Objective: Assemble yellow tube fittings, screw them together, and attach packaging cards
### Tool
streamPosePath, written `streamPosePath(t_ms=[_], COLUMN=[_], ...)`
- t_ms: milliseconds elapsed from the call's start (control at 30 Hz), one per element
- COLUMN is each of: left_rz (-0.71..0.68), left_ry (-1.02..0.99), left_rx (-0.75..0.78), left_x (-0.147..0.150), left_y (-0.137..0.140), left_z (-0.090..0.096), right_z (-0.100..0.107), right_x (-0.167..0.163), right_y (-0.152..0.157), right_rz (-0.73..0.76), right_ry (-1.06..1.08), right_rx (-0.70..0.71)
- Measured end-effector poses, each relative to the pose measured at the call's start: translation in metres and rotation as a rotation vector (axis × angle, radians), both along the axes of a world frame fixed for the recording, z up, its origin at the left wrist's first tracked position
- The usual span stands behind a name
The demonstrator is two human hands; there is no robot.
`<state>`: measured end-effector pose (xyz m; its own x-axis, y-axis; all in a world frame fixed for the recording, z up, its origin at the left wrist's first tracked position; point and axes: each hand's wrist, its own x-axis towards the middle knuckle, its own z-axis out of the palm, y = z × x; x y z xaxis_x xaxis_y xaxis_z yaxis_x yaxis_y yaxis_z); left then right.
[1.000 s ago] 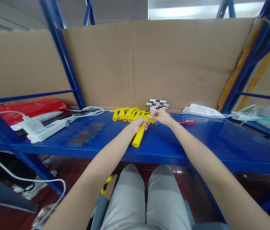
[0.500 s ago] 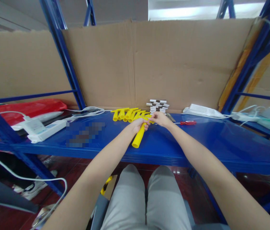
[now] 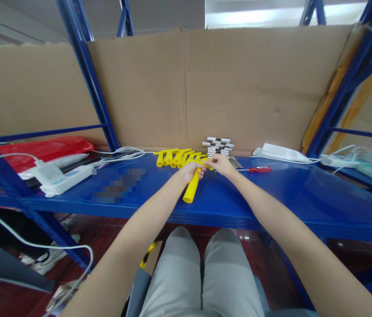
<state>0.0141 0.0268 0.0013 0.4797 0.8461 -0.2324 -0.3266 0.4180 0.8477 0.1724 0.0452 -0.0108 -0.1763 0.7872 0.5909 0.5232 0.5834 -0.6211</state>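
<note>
My left hand (image 3: 194, 170) is wrapped round a yellow plastic piece with a hollow tube handle (image 3: 190, 192), whose open end slants down toward me. At its far end my right hand (image 3: 220, 163) pinches with thumb and forefinger; what lies between those fingertips is too small to make out. Just beyond my left hand, several like yellow tube-handled pieces (image 3: 170, 158) lie in a row. Behind my right hand rises a stack of small white-and-dark rolls or strips (image 3: 218, 144). A screwdriver with a red handle (image 3: 260, 169) lies to the right.
A blue metal shelf (image 3: 291, 193) forms the worktop, with a cardboard sheet (image 3: 238, 88) behind it. White power strips (image 3: 70, 180) with cables lie at the left, and a white box-like item (image 3: 280, 153) at back right. Blue uprights (image 3: 95, 83) stand either side.
Both hands hold nearly the same pose at the yellow piece. The right fingers have shifted very slightly; the whole view has moved a touch.
</note>
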Motion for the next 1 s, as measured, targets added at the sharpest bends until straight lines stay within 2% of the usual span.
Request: streamPosePath(t_ms=[100, 300, 667, 900, 1000], left_rz=[-0.006, -0.018, 0.025, 0.019, 0.024], left_ry=[0.077, 0.063, 0.051, 0.069, 0.049], left_rx=[-0.050, -0.056, -0.066, -0.021, 0.049], left_x=[-0.0017, -0.0040, -0.0023, -0.0042, -0.0054], left_y=[0.0022, 0.0045, 0.0022, 0.0020, 0.0090], left_z=[0.0003, 0.0016, 0.0026, 0.0052, 0.0011], right_z=[-0.0005, 0.0004, -0.0012, -0.0022, -0.0029], right_x=[0.0038, 0.0074, 0.0040, 0.0049, 0.0049], right_y=[0.0023, 0.0025, 0.0029, 0.0066, 0.0084], right_rz=[-0.027, -0.007, 0.023, 0.024, -0.002], right_ry=[-0.037, -0.011, 0.040, 0.012, -0.010], right_rx=[0.015, -0.052, -0.073, -0.036, 0.001])
